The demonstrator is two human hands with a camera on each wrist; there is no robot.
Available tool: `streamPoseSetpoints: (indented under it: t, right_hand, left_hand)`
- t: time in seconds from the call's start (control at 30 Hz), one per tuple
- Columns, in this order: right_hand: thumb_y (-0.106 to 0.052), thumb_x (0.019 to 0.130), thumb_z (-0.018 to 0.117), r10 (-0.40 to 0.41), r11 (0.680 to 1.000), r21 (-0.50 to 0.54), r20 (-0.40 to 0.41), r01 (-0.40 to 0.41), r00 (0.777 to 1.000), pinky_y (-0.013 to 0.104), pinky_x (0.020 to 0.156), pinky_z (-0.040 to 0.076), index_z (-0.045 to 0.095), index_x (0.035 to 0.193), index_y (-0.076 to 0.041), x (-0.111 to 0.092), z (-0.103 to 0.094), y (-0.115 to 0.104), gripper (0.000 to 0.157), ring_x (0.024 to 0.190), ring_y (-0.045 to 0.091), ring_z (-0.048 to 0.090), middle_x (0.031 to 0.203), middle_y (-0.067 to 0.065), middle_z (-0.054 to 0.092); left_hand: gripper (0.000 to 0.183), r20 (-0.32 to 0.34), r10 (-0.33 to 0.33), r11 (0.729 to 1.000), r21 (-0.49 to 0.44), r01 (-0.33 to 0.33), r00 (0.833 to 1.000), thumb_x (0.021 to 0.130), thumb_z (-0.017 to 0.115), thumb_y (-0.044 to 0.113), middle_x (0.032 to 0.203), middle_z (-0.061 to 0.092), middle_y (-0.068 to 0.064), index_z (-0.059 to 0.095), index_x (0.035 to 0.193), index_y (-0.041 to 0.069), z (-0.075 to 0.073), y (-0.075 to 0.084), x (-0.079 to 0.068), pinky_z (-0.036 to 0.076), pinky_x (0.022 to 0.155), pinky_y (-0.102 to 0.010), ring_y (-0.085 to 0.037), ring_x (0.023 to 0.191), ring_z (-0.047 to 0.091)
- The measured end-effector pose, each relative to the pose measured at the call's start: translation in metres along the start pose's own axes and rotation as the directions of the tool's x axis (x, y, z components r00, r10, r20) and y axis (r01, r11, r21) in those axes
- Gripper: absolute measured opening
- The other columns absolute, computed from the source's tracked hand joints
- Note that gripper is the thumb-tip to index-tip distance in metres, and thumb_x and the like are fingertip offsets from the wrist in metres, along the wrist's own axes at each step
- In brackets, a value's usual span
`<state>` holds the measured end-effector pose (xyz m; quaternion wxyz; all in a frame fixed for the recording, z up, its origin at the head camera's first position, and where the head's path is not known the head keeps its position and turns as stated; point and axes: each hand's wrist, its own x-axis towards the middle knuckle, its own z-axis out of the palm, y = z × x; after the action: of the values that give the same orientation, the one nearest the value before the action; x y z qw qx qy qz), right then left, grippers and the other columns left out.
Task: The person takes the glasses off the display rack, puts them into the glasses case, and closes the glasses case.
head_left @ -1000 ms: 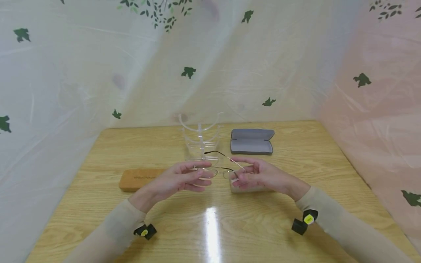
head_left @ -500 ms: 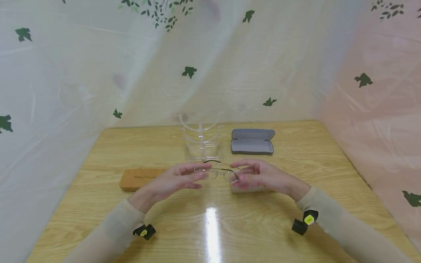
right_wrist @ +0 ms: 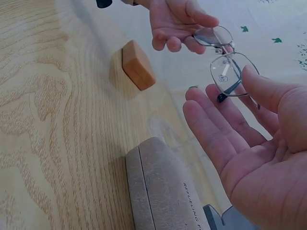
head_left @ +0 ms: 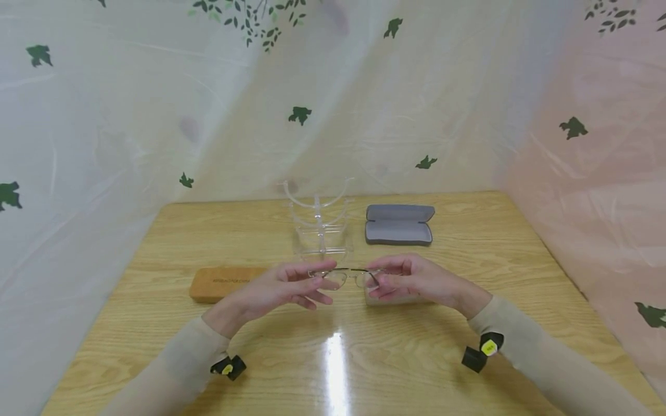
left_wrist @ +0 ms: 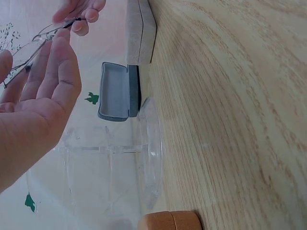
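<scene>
Thin metal-framed eyeglasses (head_left: 366, 279) are held level above the table between both hands. My left hand (head_left: 283, 289) pinches one end of the frame between thumb and fingers. At the other end, my right hand (head_left: 424, 280) pinches the frame near the hinge. Both temples lie folded in behind the lenses, and a dark temple tip shows behind one lens in the right wrist view. Below my right hand sits a closed beige glasses case (right_wrist: 165, 187), partly covered by the hand in the head view. Beyond the hands stands a clear plastic glasses display stand (head_left: 318, 234).
An open grey glasses case (head_left: 398, 232) lies at the back, right of the stand. A closed orange glasses case (head_left: 221, 284) rests on the wooden table (head_left: 281, 364) at left, partly behind my left hand. Fabric walls (head_left: 354, 144) with leaf prints border the table.
The temple that stuck out beyond the frame has swung inward and lies folded behind the lenses. The glasses have tilted slightly, and the hands have stayed nearly in place.
</scene>
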<state>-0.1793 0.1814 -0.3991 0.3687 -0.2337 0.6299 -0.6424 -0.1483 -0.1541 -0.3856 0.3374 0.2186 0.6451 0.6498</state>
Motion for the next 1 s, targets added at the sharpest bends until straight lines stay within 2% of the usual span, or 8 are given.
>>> streamPoseSetpoints:
  t: [0.1,0.37,0.47,0.6,0.73,1.0]
  right_hand:
    - [-0.014,0.104,0.059,0.009,1.0,-0.011,-0.001,-0.009,1.0,0.048,0.101,0.052,0.049,0.146,0.004,0.0,-0.001,0.0,0.046,0.119,0.038,0.063,0.132,0.025,0.062]
    - [-0.016,0.104,0.06,0.017,1.0,-0.015,0.011,-0.017,1.0,0.048,0.101,0.052,0.047,0.146,0.005,-0.001,-0.002,-0.001,0.049,0.119,0.037,0.063,0.133,0.028,0.06]
    - [-0.015,0.105,0.059,0.014,1.0,-0.023,0.016,-0.013,1.0,0.049,0.101,0.052,0.045,0.147,0.008,-0.001,-0.005,0.0,0.05,0.119,0.037,0.064,0.133,0.03,0.059]
    - [-0.014,0.106,0.057,-0.001,0.999,-0.046,0.006,0.002,1.0,0.05,0.099,0.053,0.043,0.146,0.01,-0.003,-0.01,0.0,0.049,0.117,0.037,0.065,0.131,0.028,0.061]
    - [-0.015,0.105,0.057,-0.021,0.996,-0.087,-0.018,0.019,1.0,0.05,0.097,0.054,0.045,0.145,0.011,-0.005,-0.015,-0.001,0.049,0.114,0.036,0.066,0.128,0.024,0.064]
    - [-0.012,0.107,0.054,-0.031,0.995,-0.094,-0.047,0.026,0.998,0.051,0.097,0.054,0.05,0.143,0.005,-0.014,-0.033,-0.009,0.04,0.112,0.038,0.066,0.13,0.027,0.062]
  left_hand:
    - [0.049,0.01,-0.009,1.0,0.014,0.009,1.0,0.106,0.057,0.025,0.14,0.061,-0.012,0.047,0.154,0.018,0.0,0.0,0.0,0.054,0.099,-0.048,-0.033,0.119,0.065]
    - [0.048,0.011,-0.017,1.0,0.012,0.017,1.0,0.106,0.058,0.026,0.139,0.061,-0.016,0.048,0.152,0.017,0.0,0.0,0.002,0.053,0.1,-0.049,-0.032,0.118,0.065]
    - [0.049,0.021,-0.009,1.0,0.006,0.009,1.0,0.106,0.057,0.025,0.14,0.06,-0.017,0.046,0.153,0.015,0.001,0.001,0.004,0.05,0.103,-0.054,-0.033,0.119,0.064]
    - [0.047,0.022,-0.003,1.0,0.008,0.003,1.0,0.107,0.055,0.025,0.141,0.06,-0.015,0.046,0.153,0.017,0.001,0.002,0.011,0.049,0.104,-0.056,-0.032,0.12,0.064]
    - [0.047,0.021,0.005,1.0,0.007,-0.006,1.0,0.107,0.055,0.024,0.142,0.058,-0.017,0.047,0.153,0.018,0.001,0.004,0.017,0.052,0.101,-0.05,-0.032,0.12,0.064]
    - [0.05,0.003,0.024,0.999,-0.033,-0.024,1.0,0.107,0.055,0.022,0.143,0.057,-0.016,0.043,0.153,0.009,0.01,0.013,0.036,0.052,0.101,-0.048,-0.031,0.118,0.065]
